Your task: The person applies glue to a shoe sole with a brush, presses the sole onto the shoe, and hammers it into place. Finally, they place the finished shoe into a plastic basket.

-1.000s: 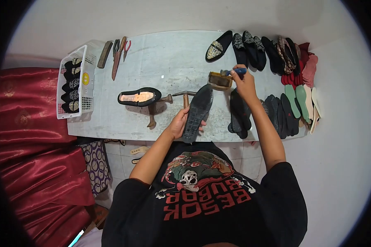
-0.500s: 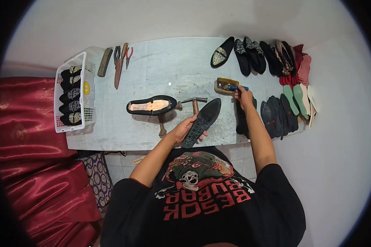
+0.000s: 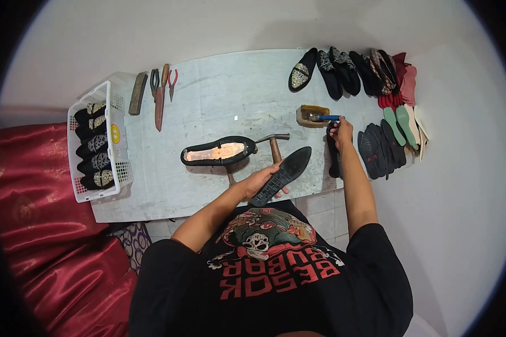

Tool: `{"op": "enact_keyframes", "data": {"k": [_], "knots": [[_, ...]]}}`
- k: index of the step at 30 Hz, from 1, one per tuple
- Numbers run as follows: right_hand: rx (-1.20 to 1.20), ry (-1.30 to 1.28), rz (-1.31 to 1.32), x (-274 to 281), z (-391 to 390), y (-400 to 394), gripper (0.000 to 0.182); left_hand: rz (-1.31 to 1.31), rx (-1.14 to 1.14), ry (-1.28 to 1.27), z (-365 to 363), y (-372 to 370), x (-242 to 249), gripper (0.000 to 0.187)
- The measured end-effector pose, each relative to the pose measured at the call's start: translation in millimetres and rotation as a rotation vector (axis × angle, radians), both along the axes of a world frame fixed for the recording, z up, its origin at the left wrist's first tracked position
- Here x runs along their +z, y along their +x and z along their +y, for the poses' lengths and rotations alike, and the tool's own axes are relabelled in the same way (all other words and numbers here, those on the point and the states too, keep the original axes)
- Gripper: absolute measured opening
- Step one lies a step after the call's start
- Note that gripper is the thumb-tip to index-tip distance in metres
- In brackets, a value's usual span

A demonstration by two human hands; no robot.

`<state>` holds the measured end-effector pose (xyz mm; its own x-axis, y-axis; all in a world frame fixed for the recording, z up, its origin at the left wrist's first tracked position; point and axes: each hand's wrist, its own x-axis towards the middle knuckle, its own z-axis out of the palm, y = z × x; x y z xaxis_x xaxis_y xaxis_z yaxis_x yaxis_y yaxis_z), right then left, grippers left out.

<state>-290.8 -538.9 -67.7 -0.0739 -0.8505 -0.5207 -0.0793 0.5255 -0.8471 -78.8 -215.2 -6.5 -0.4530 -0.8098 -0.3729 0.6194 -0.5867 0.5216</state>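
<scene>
Glue-loading step — left hand (image 3: pixel 257 182) grips the black ridged rubber outsole (image 3: pixel 281 176) at the worktop's (image 3: pixel 208 106) near edge, right hand (image 3: pixel 339 130) clenches the blue-handled brush (image 3: pixel 326 118) in the yellowish glue tin (image 3: pixel 311 115) — next, probably brushing the outsole evenly.

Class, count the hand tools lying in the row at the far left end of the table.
3 at least: a flat bar nearest the basket, long brown-handled shears, then red-handled pliers. Overlap may hide another.
</scene>
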Motion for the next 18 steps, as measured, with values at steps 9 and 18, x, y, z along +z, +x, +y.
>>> {"op": "enact_keyframes", "data": {"k": [9, 18], "knots": [[0.519, 0.151, -0.114, 44, 58, -12, 0.052, 0.121, 0.022, -0.002, -29, -10, 5, 0.056], [1.11, 0.569, -0.197, 105, 62, -37, 0.066, 0.058, -0.015, 0.05, -57, -46, -1, 0.058]]}}
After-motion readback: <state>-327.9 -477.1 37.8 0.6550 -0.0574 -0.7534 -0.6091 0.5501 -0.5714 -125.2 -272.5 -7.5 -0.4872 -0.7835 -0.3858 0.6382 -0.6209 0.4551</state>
